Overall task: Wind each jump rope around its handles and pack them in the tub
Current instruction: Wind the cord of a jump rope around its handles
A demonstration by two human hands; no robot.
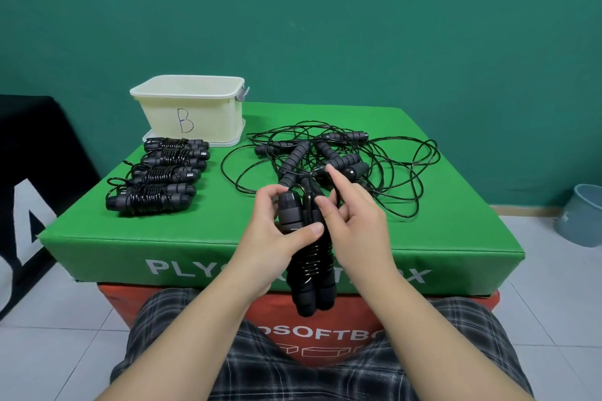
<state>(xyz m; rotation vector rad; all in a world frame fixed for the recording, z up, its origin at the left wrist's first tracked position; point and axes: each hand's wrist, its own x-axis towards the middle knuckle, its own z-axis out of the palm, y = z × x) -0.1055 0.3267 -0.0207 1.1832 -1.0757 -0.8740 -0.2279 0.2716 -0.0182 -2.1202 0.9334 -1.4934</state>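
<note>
Gripping wound jump rope (pixel 308 238) beyond box edge (pixel 195 247): left hand (pixel 277 234); right hand (pixel 355 221) pinching cord.

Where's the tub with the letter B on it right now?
In the head view, the tub stands at the far left corner of the green box, just behind the row of four wound ropes.

The tub (pixel 192 107) interior is hidden behind its near wall. The grey bin (pixel 583 215) is cut off at the right edge of the frame.
</note>
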